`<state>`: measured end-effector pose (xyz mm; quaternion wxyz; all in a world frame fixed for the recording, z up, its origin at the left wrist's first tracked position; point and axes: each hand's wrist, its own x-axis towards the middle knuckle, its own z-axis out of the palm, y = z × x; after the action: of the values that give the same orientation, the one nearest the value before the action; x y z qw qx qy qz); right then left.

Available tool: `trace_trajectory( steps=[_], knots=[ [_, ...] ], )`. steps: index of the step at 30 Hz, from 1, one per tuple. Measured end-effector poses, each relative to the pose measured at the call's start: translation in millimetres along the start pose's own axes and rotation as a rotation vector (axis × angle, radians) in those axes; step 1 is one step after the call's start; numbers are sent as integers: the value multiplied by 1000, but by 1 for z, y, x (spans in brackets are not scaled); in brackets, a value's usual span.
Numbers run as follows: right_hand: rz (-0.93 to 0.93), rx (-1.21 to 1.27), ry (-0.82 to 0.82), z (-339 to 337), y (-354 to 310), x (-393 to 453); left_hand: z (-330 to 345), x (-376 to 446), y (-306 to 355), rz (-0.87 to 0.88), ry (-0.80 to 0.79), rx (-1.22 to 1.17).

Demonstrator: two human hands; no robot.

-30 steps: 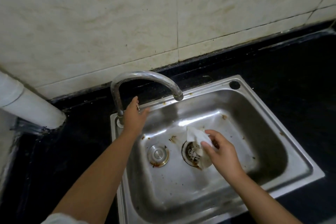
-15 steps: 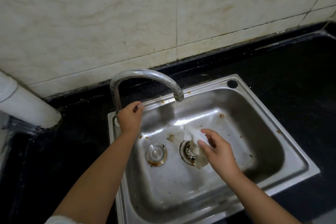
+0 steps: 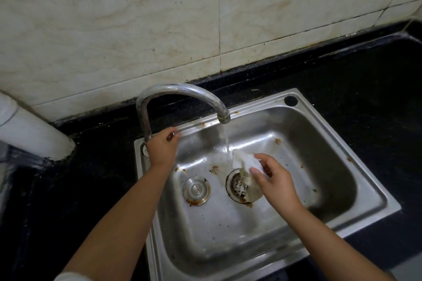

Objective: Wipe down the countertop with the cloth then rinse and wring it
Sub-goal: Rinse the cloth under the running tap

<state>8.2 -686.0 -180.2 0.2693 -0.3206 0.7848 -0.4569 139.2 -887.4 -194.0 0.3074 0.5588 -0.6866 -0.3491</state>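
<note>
Pinching white crumpled cloth (image 3: 245, 162) under water | right hand (image 3: 274, 180) | left hand (image 3: 161, 147) gripping tap base

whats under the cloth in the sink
The cloth, pinched by the right hand, hangs over the open drain strainer, which holds pale debris. The strainer's right part is covered by cloth and hand, so it cannot be seen.
</note>
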Motion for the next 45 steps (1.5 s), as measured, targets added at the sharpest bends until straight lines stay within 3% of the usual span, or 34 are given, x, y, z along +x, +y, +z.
trace_trajectory(
  steps=[7, 11, 14, 16, 18, 20, 22, 24, 26, 29, 35, 40, 43, 45],
  knots=[
    [15, 9, 17, 4, -4, 10, 0, 2, -1, -11, -20, 12],
    [126, 163, 53, 11, -11, 29, -3, -4, 7, -20, -66, 88],
    [251, 371, 86, 18, -17, 53, 0, -26, 13, 243, 2, 215],
    [310, 436, 67, 26, -20, 67, 8, -50, 17, 267, -84, 164],
    [364, 530, 22, 34, -22, 77, 27, -64, 15, 34, -204, 18],
    [414, 642, -36, 39, -24, 83, 48, -67, 15, -366, -286, -188],
    [446, 752, -82, 41, -23, 84, 61, -63, 20, -739, -351, -537],
    [443, 793, -99, 42, -18, 85, 64, -60, 29, -929, -345, -844],
    [447, 730, -80, 42, -11, 86, 67, -55, 36, -926, -236, -1012],
    [444, 584, -75, 38, -6, 84, 69, -48, 34, -839, -130, -976],
    [321, 397, -234, 32, 11, 81, 71, -52, 30, -708, -136, -940],
    [211, 216, -306, 28, 11, 79, 73, -50, 32, -722, -100, -889],
    [281, 186, -234, 26, 13, 80, 76, -49, 34, -730, -121, -810],
    [371, 298, -141, 24, 14, 84, 80, -49, 34, -736, -139, -758]
  ],
)
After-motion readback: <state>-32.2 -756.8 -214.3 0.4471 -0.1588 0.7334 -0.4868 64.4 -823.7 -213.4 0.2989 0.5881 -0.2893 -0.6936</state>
